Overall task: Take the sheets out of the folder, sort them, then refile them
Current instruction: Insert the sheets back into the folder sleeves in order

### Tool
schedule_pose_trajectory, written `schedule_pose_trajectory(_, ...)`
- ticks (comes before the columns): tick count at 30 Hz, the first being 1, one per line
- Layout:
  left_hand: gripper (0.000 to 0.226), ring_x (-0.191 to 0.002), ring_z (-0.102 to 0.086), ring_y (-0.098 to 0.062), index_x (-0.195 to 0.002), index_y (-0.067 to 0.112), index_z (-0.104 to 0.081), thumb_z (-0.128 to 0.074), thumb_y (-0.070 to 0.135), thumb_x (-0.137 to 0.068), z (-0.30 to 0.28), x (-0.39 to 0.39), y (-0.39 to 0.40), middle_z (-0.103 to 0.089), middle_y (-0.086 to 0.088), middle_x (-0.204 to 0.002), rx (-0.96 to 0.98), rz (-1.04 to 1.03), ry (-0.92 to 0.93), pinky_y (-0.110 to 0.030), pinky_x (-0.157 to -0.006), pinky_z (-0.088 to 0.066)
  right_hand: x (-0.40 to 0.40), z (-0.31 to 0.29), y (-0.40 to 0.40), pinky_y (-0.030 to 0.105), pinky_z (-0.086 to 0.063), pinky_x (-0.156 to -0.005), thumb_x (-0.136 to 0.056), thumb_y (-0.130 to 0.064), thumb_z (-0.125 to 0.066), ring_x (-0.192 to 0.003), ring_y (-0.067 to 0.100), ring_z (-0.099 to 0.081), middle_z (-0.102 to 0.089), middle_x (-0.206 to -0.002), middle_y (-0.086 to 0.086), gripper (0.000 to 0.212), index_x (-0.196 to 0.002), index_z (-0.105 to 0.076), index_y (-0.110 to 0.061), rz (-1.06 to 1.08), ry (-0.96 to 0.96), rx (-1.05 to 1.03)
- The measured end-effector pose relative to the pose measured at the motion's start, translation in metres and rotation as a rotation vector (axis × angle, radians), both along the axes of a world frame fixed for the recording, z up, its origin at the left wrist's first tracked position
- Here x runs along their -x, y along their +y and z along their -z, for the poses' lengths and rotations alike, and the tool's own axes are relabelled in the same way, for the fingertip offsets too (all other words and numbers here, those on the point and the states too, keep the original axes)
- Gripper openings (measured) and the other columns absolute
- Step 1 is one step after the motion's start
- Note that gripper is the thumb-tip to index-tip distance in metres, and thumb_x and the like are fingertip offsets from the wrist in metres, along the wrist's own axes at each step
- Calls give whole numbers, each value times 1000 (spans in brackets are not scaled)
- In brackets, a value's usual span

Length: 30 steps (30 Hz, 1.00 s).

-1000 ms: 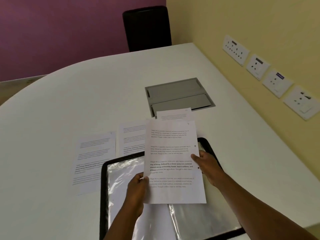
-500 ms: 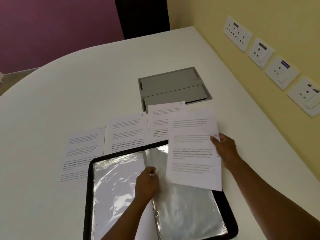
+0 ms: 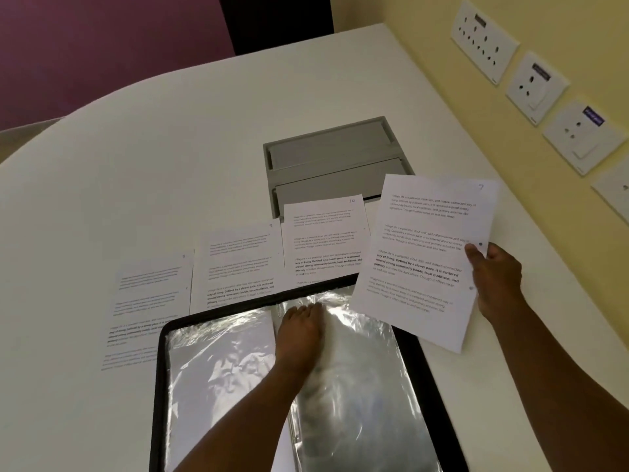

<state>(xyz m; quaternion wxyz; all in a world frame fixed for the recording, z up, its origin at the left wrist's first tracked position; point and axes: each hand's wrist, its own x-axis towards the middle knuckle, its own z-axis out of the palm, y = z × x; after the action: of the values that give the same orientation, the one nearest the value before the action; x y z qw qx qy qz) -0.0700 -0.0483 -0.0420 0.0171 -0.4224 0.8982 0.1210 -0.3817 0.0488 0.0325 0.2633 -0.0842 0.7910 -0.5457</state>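
My right hand point(image 3: 495, 284) has swung sheet seven point(image 3: 425, 260) rightward, pinched by its edge; my left hand point(image 3: 301, 332) now presses flat, probably steadying the folder point(image 3: 439, 403).

Under my left hand point(image 3: 301, 330) I see silvery clear sleeves point(image 3: 357, 386), crinkled with white glare, framed by the black folder point(image 3: 157, 386). My right hand point(image 3: 495, 281) pinches a white sheet point(image 3: 422, 260) printed in grey text with one bold black paragraph. Three more white sheets point(image 3: 238, 264) beyond my left hand carry the same pattern. The table point(image 3: 136, 165) is white, its hatch point(image 3: 333, 158) grey, the wall point(image 3: 561, 22) past my right hand pale yellow with white sockets point(image 3: 483, 39); far beyond my left hand the wall is maroon.
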Motion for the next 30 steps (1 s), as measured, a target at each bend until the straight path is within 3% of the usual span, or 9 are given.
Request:
schedule_pose_trajectory(1, 34, -74, -68, -20, -105, 15, -67, -72, 7, -73, 1, 1, 0, -72, 0, -80, 35, 12, 22, -32, -76, -53, 1, 1, -1, 45, -56, -83, -96, -21, -58, -90, 25, -66, -68, -98, 2, 8, -100, -65, -19, 8, -1, -1)
schedule_pose_trajectory(3, 33, -63, -64, -21, -100, 15, -70, -69, 7, -69, -2, 3, -2, -67, 1, -66, 71, -1, 39, -32, -67, -53, 5, 3, -5, 42, -56, -83, -96, -21, -59, -90, 24, -66, -68, -99, 1, 8, -101, -65, -20, 27, -6, 4)
schedule_pose_trajectory(6, 31, -81, -63, -24, -101, 19, -70, -51, 11, -78, -9, 10, -12, -68, -1, -83, 13, -58, 19, -34, -74, -48, 11, 3, -10, 38, -55, -83, -96, -21, -59, -88, 20, -66, -67, -94, -5, 7, -100, -65, -22, 50, -16, 33)
schedule_pose_trajectory(8, 24, -98, -55, -23, -101, 20, -68, -51, 17, -85, -11, 15, -22, -62, -2, -100, -88, -78, -15, -31, -78, -42, 14, 1, -15, 35, -53, -81, -96, -21, -60, -84, 15, -65, -67, -93, -8, 7, -98, -65, -23, 66, -28, 60)
schedule_pose_trajectory(10, 18, -102, -50, -21, -98, 19, -66, -55, 23, -84, -14, 18, -31, -57, -2, -105, -176, -68, -19, -29, -79, -40, 17, -4, -21, 32, -52, -77, -96, -20, -60, -79, 10, -64, -67, -94, -7, 7, -97, -65, -23, 85, -43, 85)
schedule_pose_trajectory(14, 19, -98, -57, -21, -96, 21, -66, -62, 27, -79, -21, 22, -47, -60, 0, -103, -265, -3, -74, -31, -81, -44, 20, -15, -31, 30, -52, -71, -96, -21, -59, -79, 8, -65, -67, -90, -9, 10, -91, -65, -26, 100, -84, 141)
schedule_pose_trajectory(18, 16, -90, -57, -17, -92, 22, -69, -71, 32, -79, -28, 20, -58, -58, 1, -96, -322, -5, -14, -31, -76, -47, 22, -23, -43, 32, -56, -74, -95, -24, -60, -84, 11, -68, -69, -95, -6, 6, -94, -65, -24, 102, -117, 193)
schedule_pose_trajectory(23, 21, -77, -60, -14, -75, 27, -55, -74, 20, -78, -40, 17, -67, -60, 9, -76, -459, -62, 25, -30, -71, -49, 17, -30, -64, 33, -58, -76, -95, -22, -60, -91, 13, -71, -72, -100, -6, 9, -95, -68, -25, 93, -175, 294)
schedule_pose_trajectory(30, 20, -78, -59, -12, -92, 23, -62, -76, 21, -79, -46, 17, -69, -63, 5, -85, -639, -54, 128, -25, -71, -48, 7, -30, -80, 37, -59, -80, -95, -16, -60, -92, 16, -71, -73, -100, -2, 10, -92, -68, -22, 100, -236, 354)
